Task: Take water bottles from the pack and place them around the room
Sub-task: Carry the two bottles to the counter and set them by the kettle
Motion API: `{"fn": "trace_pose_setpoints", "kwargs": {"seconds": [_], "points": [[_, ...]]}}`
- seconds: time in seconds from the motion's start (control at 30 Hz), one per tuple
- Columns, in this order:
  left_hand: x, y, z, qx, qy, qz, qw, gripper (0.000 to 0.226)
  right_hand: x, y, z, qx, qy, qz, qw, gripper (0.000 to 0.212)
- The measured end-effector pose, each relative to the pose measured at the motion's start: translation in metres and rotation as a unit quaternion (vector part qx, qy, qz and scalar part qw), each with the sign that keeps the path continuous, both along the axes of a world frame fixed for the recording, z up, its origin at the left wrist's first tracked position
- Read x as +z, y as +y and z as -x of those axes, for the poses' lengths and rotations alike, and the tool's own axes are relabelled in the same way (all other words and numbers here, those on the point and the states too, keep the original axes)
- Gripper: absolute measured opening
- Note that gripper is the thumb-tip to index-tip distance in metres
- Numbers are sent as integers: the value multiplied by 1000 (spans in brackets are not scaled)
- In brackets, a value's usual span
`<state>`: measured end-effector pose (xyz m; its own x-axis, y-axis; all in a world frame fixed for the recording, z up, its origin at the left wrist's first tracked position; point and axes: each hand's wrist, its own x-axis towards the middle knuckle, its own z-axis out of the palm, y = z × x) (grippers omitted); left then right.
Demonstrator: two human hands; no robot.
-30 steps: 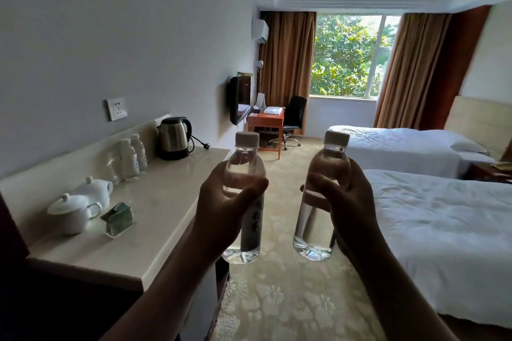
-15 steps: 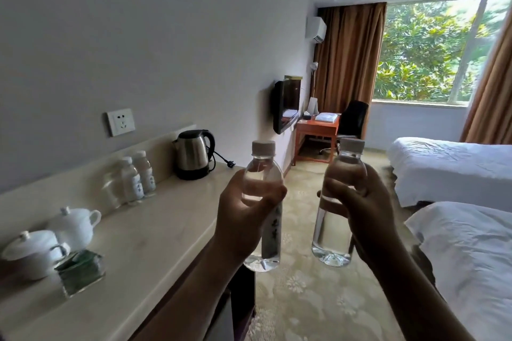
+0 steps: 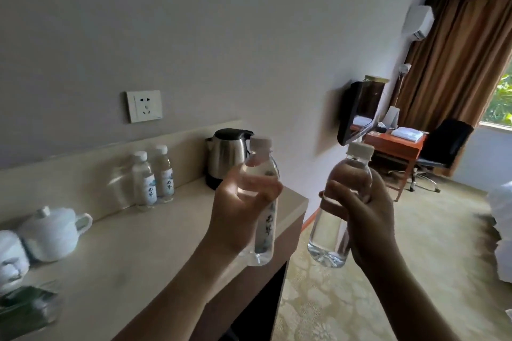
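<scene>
Left hand is wrapped around one water bottle, right hand around a second bottle. View has been swung left since a second ago; both are now held beside the counter, where two bottles are already stood, so placement there is judged next.

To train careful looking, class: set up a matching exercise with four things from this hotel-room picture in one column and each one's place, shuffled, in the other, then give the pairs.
Things
1. kettle
2. two labelled bottles
3. wall socket
4. office chair

Places
A. on the wall above the counter's backsplash
B. at the orange desk near the curtain
C. on the counter, partly behind the bottle in the left hand's grip
D. on the counter, between the white teapot and the kettle

Pairs: 1-C, 2-D, 3-A, 4-B
</scene>
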<state>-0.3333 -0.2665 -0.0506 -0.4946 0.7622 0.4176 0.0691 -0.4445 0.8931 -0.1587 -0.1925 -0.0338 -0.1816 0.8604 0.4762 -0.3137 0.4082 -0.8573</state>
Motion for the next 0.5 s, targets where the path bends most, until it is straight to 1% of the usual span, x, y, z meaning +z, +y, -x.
{"fn": "trace_pose_setpoints", "kwargs": {"seconds": [0.07,0.1,0.23,0.33,0.4,0.47,0.5], "points": [[-1,26,19,14,1,4,1000,46,-2,37,24,15,-6,-1,1000,35],[-1,36,28,23,2,7,1000,46,-3,53,36,25,-13,-6,1000,36],[-6,62,60,87,16,38,995,53,-12,95,89,87,-33,-20,995,28],[-16,70,86,138,22,49,989,57,-25,114,133,139,-47,-30,989,27],[-21,73,103,171,13,48,984,49,-33,129,165,170,-65,-38,982,30],[-29,73,117,203,10,41,978,39,-41,139,196,213,-63,-37,974,32],[-34,72,122,227,6,40,973,38,-45,143,210,234,-62,-38,969,33]]}}
